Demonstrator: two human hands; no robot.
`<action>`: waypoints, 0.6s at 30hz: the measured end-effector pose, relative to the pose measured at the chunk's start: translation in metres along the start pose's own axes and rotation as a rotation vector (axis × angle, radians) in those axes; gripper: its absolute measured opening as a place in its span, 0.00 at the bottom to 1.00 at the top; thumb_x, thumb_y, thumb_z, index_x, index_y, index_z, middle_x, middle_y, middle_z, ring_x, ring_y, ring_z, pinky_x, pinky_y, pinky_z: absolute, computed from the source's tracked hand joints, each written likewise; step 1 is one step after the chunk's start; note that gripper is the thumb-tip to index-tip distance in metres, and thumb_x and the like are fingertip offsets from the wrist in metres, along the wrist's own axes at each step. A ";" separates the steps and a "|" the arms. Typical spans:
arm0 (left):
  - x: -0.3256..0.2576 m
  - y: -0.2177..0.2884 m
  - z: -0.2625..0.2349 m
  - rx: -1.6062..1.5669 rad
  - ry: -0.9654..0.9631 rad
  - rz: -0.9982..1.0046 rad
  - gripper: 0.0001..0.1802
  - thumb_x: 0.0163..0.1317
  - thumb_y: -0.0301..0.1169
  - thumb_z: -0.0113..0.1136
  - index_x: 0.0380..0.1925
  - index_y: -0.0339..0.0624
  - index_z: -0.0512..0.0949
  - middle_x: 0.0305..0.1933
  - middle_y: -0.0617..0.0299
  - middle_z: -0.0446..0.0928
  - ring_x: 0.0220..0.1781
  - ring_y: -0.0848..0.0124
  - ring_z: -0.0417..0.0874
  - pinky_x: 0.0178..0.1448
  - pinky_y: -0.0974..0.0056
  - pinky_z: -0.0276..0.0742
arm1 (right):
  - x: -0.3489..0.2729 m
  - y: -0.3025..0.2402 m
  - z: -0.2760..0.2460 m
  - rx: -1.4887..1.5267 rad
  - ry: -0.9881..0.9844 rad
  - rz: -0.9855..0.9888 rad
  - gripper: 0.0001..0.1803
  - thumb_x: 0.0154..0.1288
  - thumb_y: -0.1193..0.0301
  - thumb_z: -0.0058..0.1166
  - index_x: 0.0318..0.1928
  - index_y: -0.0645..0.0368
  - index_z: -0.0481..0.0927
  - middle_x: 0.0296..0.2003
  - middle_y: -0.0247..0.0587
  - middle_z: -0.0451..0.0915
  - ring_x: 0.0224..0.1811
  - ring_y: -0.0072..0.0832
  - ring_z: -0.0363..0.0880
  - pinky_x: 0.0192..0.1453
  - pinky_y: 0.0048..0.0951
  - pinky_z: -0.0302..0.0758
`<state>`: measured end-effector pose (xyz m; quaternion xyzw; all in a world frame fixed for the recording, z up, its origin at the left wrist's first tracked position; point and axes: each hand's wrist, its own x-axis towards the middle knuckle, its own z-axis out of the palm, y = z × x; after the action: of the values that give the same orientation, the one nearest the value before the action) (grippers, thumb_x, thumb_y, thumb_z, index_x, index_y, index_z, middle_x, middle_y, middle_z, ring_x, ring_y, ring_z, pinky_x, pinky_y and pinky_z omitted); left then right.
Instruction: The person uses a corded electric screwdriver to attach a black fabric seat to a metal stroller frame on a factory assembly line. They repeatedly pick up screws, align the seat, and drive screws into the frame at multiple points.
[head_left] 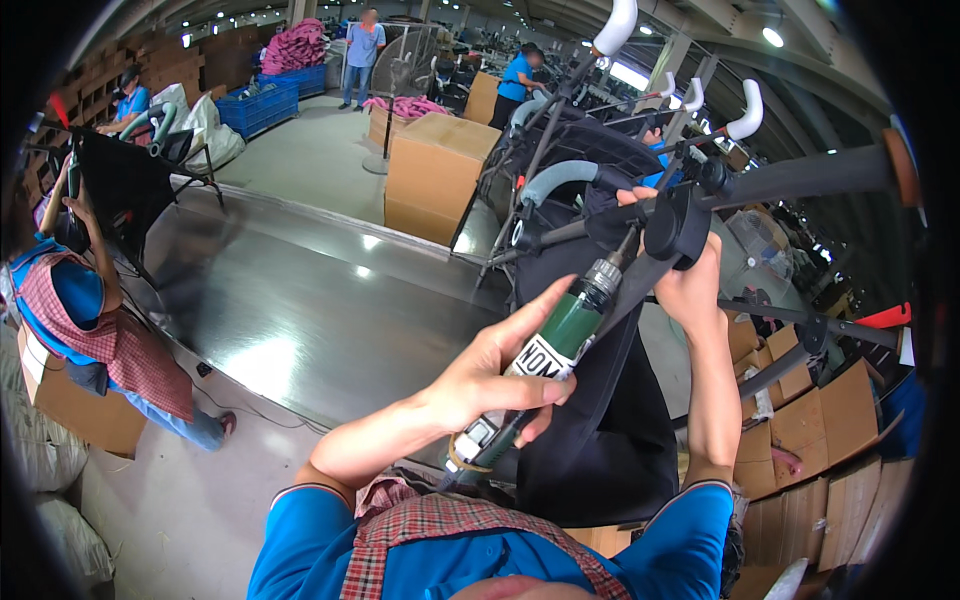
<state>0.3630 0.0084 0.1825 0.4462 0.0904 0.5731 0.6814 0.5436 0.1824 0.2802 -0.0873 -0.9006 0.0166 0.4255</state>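
A green and black powered screwdriver (565,330) slants up through the middle of the frame, its bit aimed at a rounded black joint (672,228) right of centre; whether the tip touches cannot be told. The left hand (490,375) is closed around the screwdriver's body, one digit stretched along its side. The right hand (690,280) is curled around the joint from behind, its grip partly hidden, with fingertips showing above. The joint belongs to a stroller-like frame of dark tubes, with a grey curved bar (560,180) just to the left, white curved handle ends (745,110) at upper right and black fabric (600,440) hanging below. Left of centre stretches a shiny grey tabletop (300,290), with a large cardboard box (435,175) beyond its far edge. At the left edge, a co-worker in a checked apron (125,345) raises both arms toward another black frame (120,190). Blue crates (258,108) and a pink heap (293,47) sit at upper left, near a standing person (365,50); opened cardboard cartons (820,420) crowd the lower right
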 end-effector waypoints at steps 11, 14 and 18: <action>-0.010 -0.016 -0.042 -0.066 -0.045 -0.083 0.61 0.57 0.33 0.68 0.80 0.63 0.34 0.37 0.50 0.74 0.19 0.67 0.77 0.24 0.66 0.75 | -0.029 -0.008 -0.023 0.015 -0.057 0.206 0.24 0.64 0.74 0.61 0.60 0.61 0.77 0.54 0.48 0.84 0.57 0.40 0.84 0.62 0.36 0.78; -0.048 -0.040 -0.091 -0.054 0.090 -0.085 0.49 0.62 0.38 0.66 0.77 0.60 0.46 0.40 0.44 0.73 0.19 0.65 0.80 0.21 0.65 0.81 | -0.089 -0.004 -0.048 0.022 0.073 0.245 0.19 0.70 0.68 0.60 0.58 0.61 0.79 0.52 0.45 0.85 0.53 0.37 0.86 0.58 0.36 0.80; -0.130 -0.083 -0.137 -0.277 0.579 -0.330 0.24 0.73 0.47 0.54 0.53 0.35 0.70 0.39 0.57 0.74 0.29 0.73 0.77 0.31 0.70 0.79 | -0.197 -0.002 -0.105 -0.077 0.087 0.614 0.16 0.71 0.67 0.60 0.52 0.63 0.82 0.45 0.44 0.88 0.46 0.34 0.88 0.53 0.33 0.82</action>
<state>0.2924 -0.0301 -0.0073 0.1481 0.2717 0.5650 0.7649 0.7466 0.1416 0.1971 -0.3719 -0.8129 0.1066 0.4352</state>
